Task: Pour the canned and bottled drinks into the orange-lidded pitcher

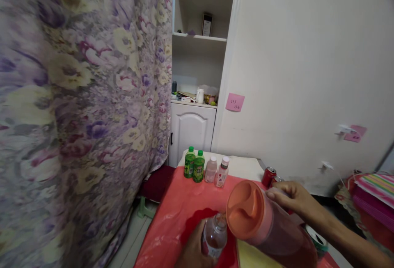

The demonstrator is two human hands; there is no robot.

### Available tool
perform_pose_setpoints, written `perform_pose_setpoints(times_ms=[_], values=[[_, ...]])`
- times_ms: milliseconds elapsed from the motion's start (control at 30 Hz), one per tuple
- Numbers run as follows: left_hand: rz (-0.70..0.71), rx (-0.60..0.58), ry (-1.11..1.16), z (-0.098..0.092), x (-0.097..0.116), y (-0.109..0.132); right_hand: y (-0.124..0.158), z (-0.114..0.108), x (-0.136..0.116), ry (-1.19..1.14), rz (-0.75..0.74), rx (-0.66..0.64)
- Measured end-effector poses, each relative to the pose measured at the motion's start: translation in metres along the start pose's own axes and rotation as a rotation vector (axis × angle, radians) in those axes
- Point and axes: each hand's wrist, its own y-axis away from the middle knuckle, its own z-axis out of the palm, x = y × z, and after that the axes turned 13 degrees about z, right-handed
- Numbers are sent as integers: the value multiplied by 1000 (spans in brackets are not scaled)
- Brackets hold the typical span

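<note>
At the near side of the red-covered counter (177,210), the left hand (193,248) has its fingers wrapped around a clear bottle (214,241), which stands nearly upright with its open mouth facing up. Just right of it, the right hand (288,194) grips a clear pitcher (285,235), its fingers curled at the handle. The pitcher is tipped over to the left, so that its orange lid (246,209) comes right beside the bottle's mouth; whether the two touch I cannot tell. Below the pitcher lies a pale yellow item (257,255), and to its right stands a green can (317,238), partly hidden. Farther back on the left, two green bottles (194,167) stand side by side, with two pale, white-capped bottles (216,172) to their right. A red can (269,176) stands at the far right, beyond the right hand.
</note>
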Motion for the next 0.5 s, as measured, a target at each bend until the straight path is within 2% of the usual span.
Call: perform_pose_setpoints(times_ms=[500], values=[[11, -27, -26, -2, -5, 1, 0, 2, 0, 52, 6, 16]])
